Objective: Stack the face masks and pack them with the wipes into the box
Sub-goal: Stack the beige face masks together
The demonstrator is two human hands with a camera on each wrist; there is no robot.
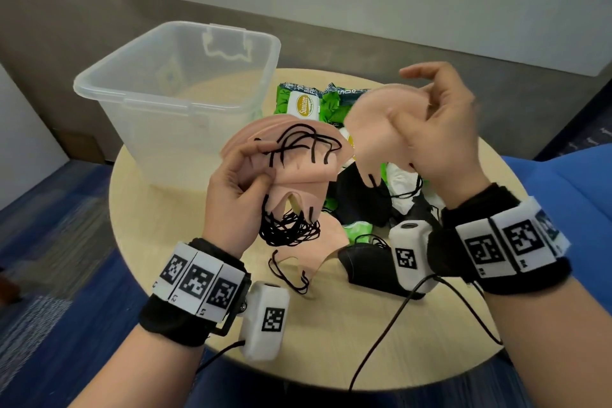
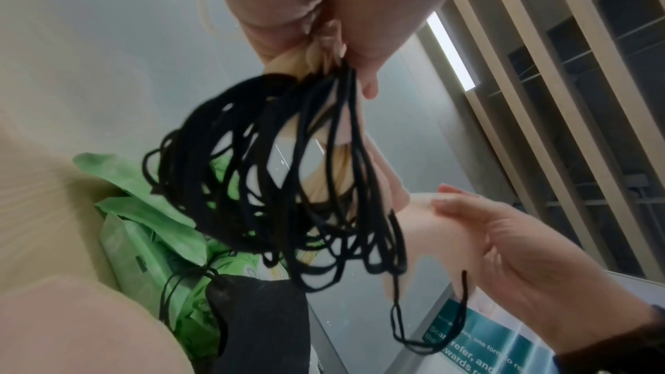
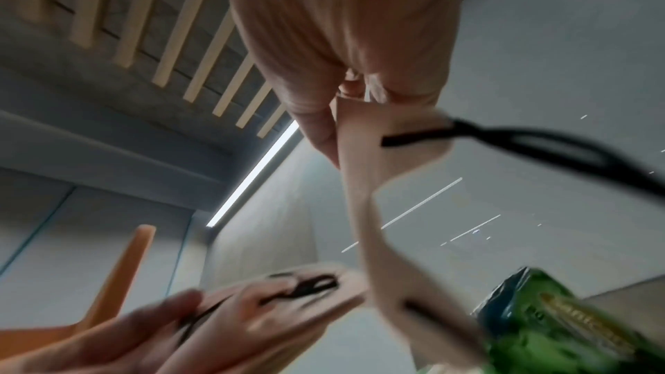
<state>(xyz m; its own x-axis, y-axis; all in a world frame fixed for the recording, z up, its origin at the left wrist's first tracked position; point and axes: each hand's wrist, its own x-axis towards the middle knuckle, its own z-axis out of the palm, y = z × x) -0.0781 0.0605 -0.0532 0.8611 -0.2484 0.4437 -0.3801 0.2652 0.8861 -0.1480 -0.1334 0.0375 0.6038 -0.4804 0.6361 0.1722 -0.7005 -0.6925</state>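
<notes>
Dangling black loops, peach masks (image 1: 298, 156) stacked.

The green wipes pack (image 1: 306, 103) carried a white flap label reading "Sanicare" in gold script; smaller print beneath was illegible. In the left wrist view, a teal sign (image 2: 496, 343) showed partial white text: "Scan", "refer, and", "one form", "rewards". The wristband markers carried digits too small to read.

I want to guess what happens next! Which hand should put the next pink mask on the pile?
Probably the right hand. It already holds a single pink mask up beside the stack of pink masks, which the left hand grips, so the left is busy.
</notes>
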